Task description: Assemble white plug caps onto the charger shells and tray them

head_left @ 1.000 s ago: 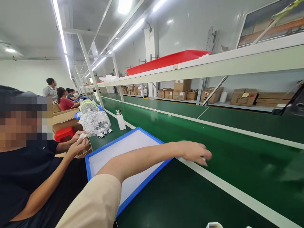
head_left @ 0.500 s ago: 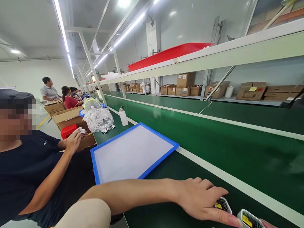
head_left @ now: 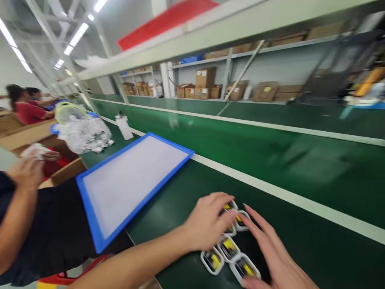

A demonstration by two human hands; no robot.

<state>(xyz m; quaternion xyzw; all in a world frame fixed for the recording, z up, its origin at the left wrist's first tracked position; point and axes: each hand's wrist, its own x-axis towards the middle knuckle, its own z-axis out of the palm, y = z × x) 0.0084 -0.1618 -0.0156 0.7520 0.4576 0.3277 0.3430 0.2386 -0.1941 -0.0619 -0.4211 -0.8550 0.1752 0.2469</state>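
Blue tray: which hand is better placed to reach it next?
Probably left. The left hand rests on the white units on the side toward the blue tray; the right hand lies beyond them.

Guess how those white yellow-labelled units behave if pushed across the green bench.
Probably slide, not roll: the units lie flat and squarish. Likely rigid and light; left hand and right hand cover several at once. Smooth bench may let them skid.

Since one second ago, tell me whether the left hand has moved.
Yes. The left hand has left the white stripe, coming nearer, onto the white cases.
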